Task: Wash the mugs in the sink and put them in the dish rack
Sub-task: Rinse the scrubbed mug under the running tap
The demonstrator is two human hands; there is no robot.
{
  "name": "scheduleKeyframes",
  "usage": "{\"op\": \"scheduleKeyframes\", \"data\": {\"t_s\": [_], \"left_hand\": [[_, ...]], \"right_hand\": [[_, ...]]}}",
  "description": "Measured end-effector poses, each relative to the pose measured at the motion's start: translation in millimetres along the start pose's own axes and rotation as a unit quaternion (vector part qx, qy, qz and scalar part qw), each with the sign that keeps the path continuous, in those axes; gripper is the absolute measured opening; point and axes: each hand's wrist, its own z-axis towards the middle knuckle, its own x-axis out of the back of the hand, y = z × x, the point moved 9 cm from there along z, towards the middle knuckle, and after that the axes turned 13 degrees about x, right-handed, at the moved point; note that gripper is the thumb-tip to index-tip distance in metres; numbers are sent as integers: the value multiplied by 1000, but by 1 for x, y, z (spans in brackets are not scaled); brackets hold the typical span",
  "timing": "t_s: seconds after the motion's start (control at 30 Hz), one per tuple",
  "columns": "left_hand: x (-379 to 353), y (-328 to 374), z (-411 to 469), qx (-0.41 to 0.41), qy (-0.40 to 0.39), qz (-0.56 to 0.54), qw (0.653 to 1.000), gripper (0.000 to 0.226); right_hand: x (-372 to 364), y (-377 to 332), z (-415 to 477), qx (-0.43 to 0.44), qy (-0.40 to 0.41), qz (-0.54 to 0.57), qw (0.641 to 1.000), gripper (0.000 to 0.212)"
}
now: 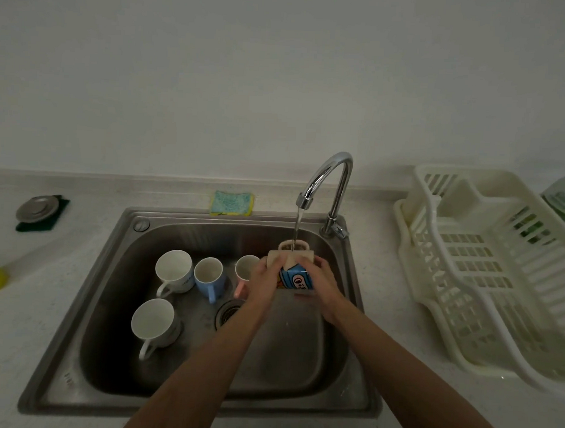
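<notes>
place: home kitchen | signs: steel sink (pixel 76 302), tap (pixel 332 183), dish rack (pixel 486 271)

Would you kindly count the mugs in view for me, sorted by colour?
White mugs: 2
Blue mug: 1
Pink mug: 1
Cream and blue patterned mug, held by the left hand and right hand under the running tap: 1
Total: 5

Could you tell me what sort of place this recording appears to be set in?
Most likely a home kitchen: a steel sink with a running tap, a plastic dish rack beside it, a sponge behind.
</notes>
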Motion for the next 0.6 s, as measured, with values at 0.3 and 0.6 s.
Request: {"op": "scheduleKeyframes", "data": {"t_s": [0.3, 0.6], "left_hand": [[7, -13, 20, 68, -7, 160, 985, 41], [4, 26, 25, -72, -40, 268, 960, 35]], "right_hand": [[7, -24, 4, 142, 4, -222, 965, 59], [-16, -49, -1, 229, -230, -410, 852, 82]]}}
